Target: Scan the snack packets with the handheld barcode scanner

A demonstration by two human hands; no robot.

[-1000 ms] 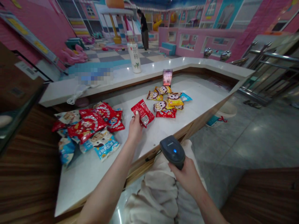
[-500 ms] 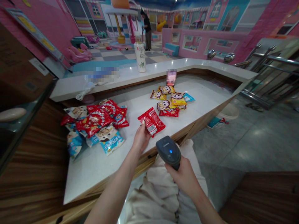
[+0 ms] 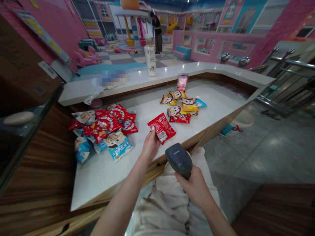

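My left hand (image 3: 151, 144) grips the lower left edge of a red snack bag (image 3: 162, 127), its printed back with the barcode facing up. In my right hand (image 3: 193, 183) is a dark barcode scanner (image 3: 179, 159), its head pointing at the bag from just below the counter edge. To the left lies a pile of red snack bags (image 3: 104, 123) and blue-and-white snack bags (image 3: 119, 146). Behind and right of the held bag sits a smaller group of yellow snack bags (image 3: 189, 104), with a red one (image 3: 180, 118) under them and a blue one (image 3: 201, 103) beside.
A white bottle (image 3: 150, 60) stands on the raised ledge (image 3: 167, 69). Below it a blurred pink item (image 3: 182, 82) leans upright. A cardboard box (image 3: 24, 55) is at the left, a bucket (image 3: 236, 124) on the floor at right. Farther back, a person (image 3: 157, 32) stands in the play area.
The blue light on the scanner has gone off. My view has shifted slightly left, while both hands keep their holds on the bag and the scanner.
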